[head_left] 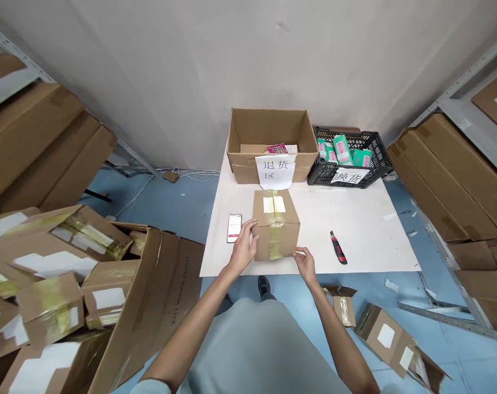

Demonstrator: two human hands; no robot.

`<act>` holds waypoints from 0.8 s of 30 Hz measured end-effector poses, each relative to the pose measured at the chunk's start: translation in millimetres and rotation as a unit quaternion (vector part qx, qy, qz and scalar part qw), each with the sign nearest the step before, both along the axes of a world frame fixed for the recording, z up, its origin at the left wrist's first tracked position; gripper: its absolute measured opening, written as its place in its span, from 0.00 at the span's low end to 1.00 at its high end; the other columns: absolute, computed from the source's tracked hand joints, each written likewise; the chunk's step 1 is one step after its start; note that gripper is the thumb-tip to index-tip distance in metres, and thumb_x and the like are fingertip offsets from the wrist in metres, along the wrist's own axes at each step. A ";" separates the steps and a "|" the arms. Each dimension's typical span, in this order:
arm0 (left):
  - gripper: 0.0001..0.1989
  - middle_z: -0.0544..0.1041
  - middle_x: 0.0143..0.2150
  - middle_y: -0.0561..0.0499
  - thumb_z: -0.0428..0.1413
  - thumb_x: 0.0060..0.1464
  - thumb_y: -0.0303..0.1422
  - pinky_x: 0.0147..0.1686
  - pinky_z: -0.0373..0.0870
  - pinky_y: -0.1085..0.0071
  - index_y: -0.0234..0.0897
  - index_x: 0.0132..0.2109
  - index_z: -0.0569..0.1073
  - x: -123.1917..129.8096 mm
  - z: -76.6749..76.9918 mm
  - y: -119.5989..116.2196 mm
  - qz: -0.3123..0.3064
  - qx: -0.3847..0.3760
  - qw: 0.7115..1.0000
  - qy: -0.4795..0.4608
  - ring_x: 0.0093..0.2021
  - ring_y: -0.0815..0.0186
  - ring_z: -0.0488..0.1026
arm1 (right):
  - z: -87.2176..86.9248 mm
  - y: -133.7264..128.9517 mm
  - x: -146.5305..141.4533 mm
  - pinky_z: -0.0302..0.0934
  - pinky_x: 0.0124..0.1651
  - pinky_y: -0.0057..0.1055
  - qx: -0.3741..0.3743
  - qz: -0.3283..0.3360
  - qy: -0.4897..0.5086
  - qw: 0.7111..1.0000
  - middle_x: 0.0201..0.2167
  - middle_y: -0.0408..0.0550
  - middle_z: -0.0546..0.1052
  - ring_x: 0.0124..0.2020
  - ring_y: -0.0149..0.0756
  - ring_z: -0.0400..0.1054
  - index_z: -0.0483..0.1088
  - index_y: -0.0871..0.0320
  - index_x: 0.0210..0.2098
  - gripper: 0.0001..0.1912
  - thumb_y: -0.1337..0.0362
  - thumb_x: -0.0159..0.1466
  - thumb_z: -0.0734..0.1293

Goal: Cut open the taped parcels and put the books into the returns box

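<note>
A taped cardboard box (265,239) stands on the white table (363,241) close to its front edge. Yellowish tape runs over its top and down its front, and two white labels lie on top. My left hand (244,243) grips the box at its left side, fingers on the upper edge and thumb near the front. At the lower right front corner, my right hand (304,264) holds the box with its fingertips. Left of the box lies a phone (234,228) with its screen lit. A red and black utility knife (338,248) rests to the right.
Behind the box stand an open carton (244,174) with a paper sign and a black crate (317,179) with several green-and-pink packs. A big carton (166,290) full of parcels is at left. Opened boxes (381,334) lie on the floor at right; shelves flank both sides.
</note>
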State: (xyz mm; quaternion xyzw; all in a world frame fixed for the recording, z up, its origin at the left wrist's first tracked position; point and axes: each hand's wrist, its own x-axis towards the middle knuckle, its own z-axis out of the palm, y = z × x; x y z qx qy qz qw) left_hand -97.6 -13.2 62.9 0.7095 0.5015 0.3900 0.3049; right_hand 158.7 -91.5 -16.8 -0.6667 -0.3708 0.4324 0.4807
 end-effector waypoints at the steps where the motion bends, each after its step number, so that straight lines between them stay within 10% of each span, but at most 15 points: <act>1: 0.21 0.73 0.69 0.38 0.52 0.70 0.27 0.70 0.73 0.48 0.42 0.67 0.69 -1.8 -7.1 -2.2 0.003 0.003 1.000 0.012 0.71 0.53 0.72 | 0.9 1.2 0.5 0.77 0.52 0.51 0.000 0.013 -0.006 1.000 0.38 0.55 0.84 0.44 0.51 0.82 0.72 0.52 0.35 0.27 0.35 0.57 0.73; 8: 0.15 0.81 0.61 0.45 0.52 0.71 0.32 0.59 0.83 0.56 0.44 0.58 0.78 -42.7 -42.0 -47.6 -0.015 -0.060 0.998 0.025 0.61 0.56 0.81 | 63.3 36.3 -27.7 0.74 0.58 0.46 0.088 -0.043 -0.139 0.985 0.50 0.59 0.83 0.53 0.48 0.78 0.77 0.56 0.48 0.22 0.44 0.73 0.64; 15: 0.13 0.84 0.55 0.47 0.54 0.72 0.35 0.56 0.84 0.61 0.43 0.58 0.80 -103.0 -37.3 -83.6 0.040 -0.098 0.993 -0.051 0.52 0.60 0.84 | 117.7 83.2 -158.0 0.71 0.61 0.46 0.186 0.165 -0.154 0.956 0.51 0.55 0.82 0.56 0.47 0.76 0.79 0.54 0.50 0.17 0.49 0.76 0.66; 24: 0.15 0.82 0.60 0.44 0.55 0.72 0.41 0.59 0.83 0.53 0.44 0.60 0.79 -345.1 -28.8 -122.8 0.311 -0.063 0.944 -0.086 0.58 0.56 0.83 | 92.8 103.0 -426.8 0.71 0.59 0.46 0.162 0.398 -0.101 0.897 0.48 0.55 0.84 0.51 0.49 0.78 0.81 0.53 0.47 0.18 0.47 0.73 0.67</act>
